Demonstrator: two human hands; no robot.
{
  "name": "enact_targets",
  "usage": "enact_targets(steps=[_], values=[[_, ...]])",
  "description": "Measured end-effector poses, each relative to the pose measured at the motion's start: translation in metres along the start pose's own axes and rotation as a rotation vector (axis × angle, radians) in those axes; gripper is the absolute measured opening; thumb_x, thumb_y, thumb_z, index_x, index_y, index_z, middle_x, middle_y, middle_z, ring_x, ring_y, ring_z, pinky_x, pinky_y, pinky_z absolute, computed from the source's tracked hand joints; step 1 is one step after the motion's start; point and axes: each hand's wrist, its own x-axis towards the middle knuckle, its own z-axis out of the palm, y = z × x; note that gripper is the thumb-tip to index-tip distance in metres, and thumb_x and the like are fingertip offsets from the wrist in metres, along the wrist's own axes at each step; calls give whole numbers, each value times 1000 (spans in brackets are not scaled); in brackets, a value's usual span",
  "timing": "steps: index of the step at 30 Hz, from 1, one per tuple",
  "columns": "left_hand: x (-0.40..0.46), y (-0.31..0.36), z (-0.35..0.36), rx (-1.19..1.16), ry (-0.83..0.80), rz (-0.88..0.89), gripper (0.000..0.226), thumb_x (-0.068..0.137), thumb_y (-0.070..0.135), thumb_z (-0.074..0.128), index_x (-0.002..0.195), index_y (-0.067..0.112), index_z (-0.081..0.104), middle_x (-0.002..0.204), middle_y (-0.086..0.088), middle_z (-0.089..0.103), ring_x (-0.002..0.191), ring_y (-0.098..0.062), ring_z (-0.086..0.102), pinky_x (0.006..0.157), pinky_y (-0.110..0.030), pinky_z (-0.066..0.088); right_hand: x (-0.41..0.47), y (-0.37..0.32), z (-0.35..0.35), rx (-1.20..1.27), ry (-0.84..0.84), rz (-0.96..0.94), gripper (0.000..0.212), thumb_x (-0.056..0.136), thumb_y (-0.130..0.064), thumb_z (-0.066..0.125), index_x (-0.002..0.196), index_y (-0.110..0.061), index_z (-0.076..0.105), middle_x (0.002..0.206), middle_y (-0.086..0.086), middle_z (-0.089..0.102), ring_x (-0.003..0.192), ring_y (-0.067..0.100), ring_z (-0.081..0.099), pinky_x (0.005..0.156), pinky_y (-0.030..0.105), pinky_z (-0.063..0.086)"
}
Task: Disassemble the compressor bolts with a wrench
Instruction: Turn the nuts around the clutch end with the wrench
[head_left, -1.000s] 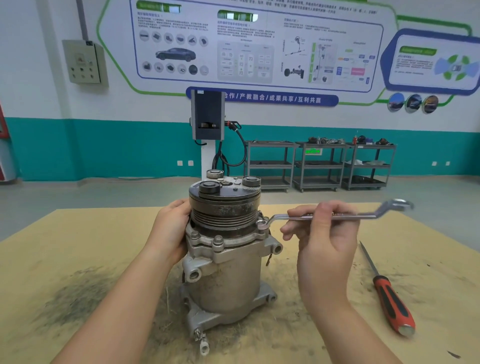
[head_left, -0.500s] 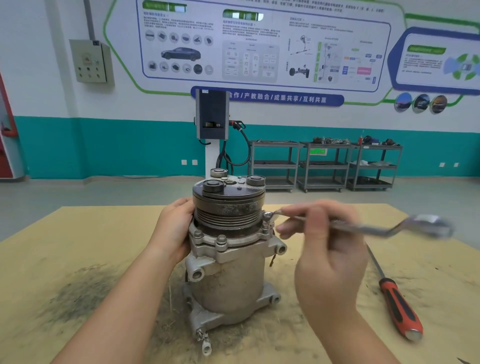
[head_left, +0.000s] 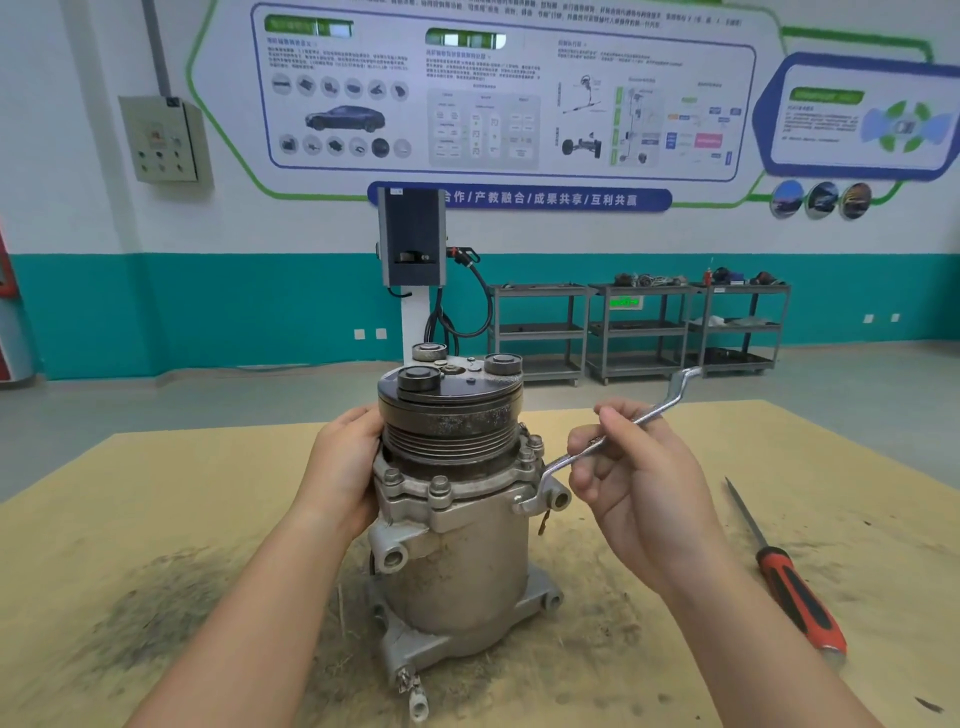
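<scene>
A dirty grey compressor (head_left: 457, 551) stands upright on the tan table (head_left: 156, 499), with a black pulley on top and several bolts (head_left: 439, 487) around its flange. My left hand (head_left: 343, 467) holds the compressor's left side at the pulley. My right hand (head_left: 639, 483) grips the shaft of a silver offset ring wrench (head_left: 576, 457). The wrench slopes down to the left, and its lower ring end (head_left: 527, 505) sits at the flange's right side, beside the mounting ear. Its upper end sticks up past my fingers to the right.
A screwdriver with a red and black handle (head_left: 800, 608) lies on the table to the right. Dark grime stains the table at the left. Behind stand a charging post (head_left: 413, 244) and grey shelf carts (head_left: 639, 327) along the teal wall.
The wrench has swung from near level to a steep slope, its far end rising and its ring end dropping off the right-hand bolt to the flange's side. My left hand stayed.
</scene>
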Motion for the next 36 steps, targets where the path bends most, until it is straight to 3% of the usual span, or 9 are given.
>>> enact_targets(steps=[5,8,17,21,24,28,33,36], values=[[0,0,0,12,-2,7,25,93,8,58,110,-10,63,77,-12,74,63,-17,72,48,-25,54,1,-4,-1,206,6,-121,17,102,-7,35,90,-11,47,61,9,63,43,16,51,44,21,44],[1,0,0,24,3,9,24,94,9,58,109,-8,65,79,-12,74,64,-17,72,48,-25,54,4,-4,-2,197,37,-181,18,103,-8,34,91,-12,46,63,8,64,46,16,53,46,22,45],[1,0,0,44,18,16,17,95,9,57,97,-5,66,71,-10,73,58,-15,70,44,-23,52,9,1,-6,111,14,-94,20,103,-11,35,87,-10,47,66,8,64,48,16,56,47,23,49],[-1,0,1,31,25,33,15,93,6,57,95,-5,66,80,-16,70,58,-15,70,45,-23,52,0,11,0,-76,21,-407,16,103,-19,34,91,-12,42,68,7,66,52,20,59,51,26,49],[-2,2,2,37,26,40,15,93,6,56,96,-5,65,78,-15,71,57,-15,70,44,-23,51,-10,22,7,-203,32,-676,11,101,-25,40,92,-24,45,74,10,66,57,26,62,57,28,51],[-1,0,0,25,18,39,15,95,9,56,97,-2,66,76,-11,73,61,-15,71,46,-24,53,-21,33,12,-333,-3,-917,9,101,-33,47,95,-35,53,81,6,65,62,20,64,60,29,52],[5,-3,-3,26,16,26,13,92,13,60,90,2,66,80,-14,72,68,-22,70,53,-30,55,-32,44,18,-747,-239,-1114,17,93,-27,62,87,-11,66,88,3,67,81,15,64,72,28,55],[6,-4,-2,19,14,21,13,90,16,63,86,4,67,79,-14,73,69,-23,69,55,-30,55,-34,41,21,-808,-277,-1116,19,85,-22,70,85,-3,73,88,5,69,82,19,66,70,36,55]])
